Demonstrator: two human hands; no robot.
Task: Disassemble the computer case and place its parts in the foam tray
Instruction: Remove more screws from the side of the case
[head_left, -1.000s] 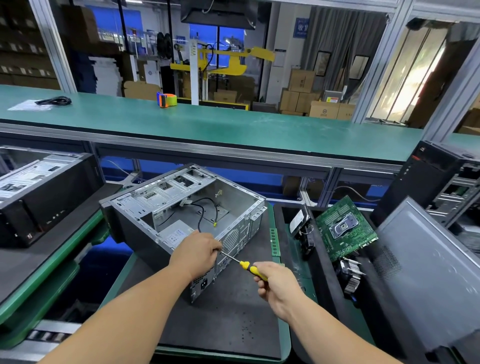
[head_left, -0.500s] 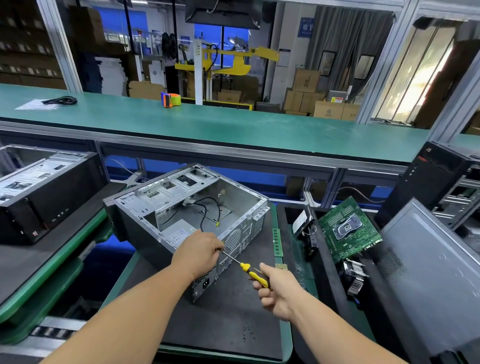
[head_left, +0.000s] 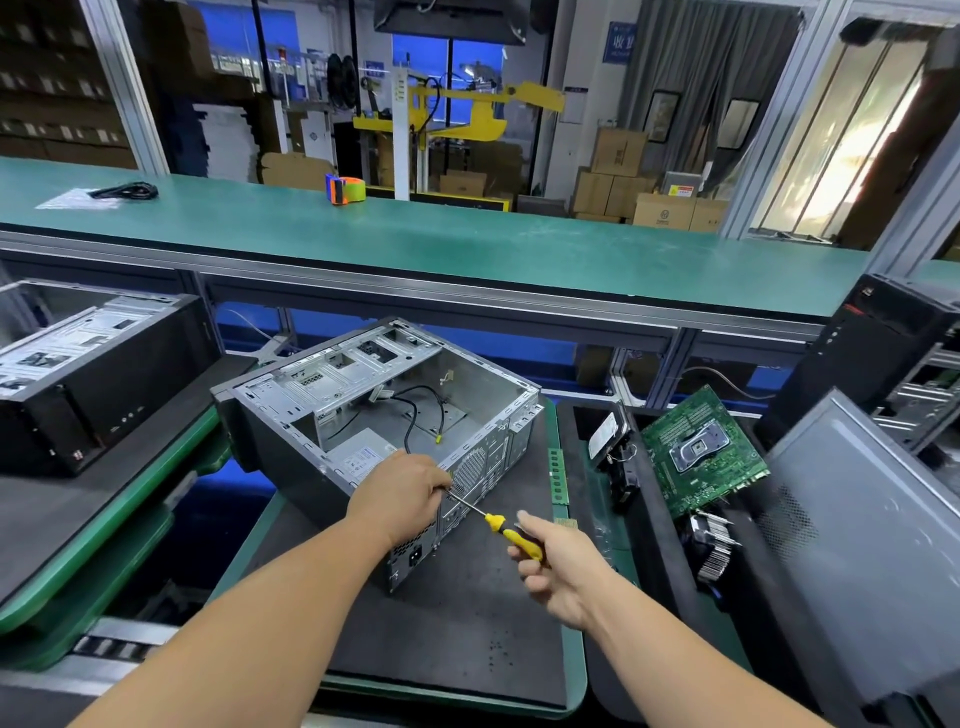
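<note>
Keeping the yellow-handled, thin-shafted screwdriver (head_left: 511, 535) square matters: right hand (head_left: 558, 569) grips its handle; left hand (head_left: 402, 493) curls over the open grey steel computer case (head_left: 374, 415) rim beside the tip.

Tape dispenser (head_left: 345, 189) on green bench (head_left: 467, 244)

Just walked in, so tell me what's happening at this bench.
A person is taking apart an open computer case lying on its side. The left hand steadies its rear corner while the right hand holds a yellow screwdriver, tip at the rear panel. A motherboard and heatsink already sit in the foam tray at right.
</note>
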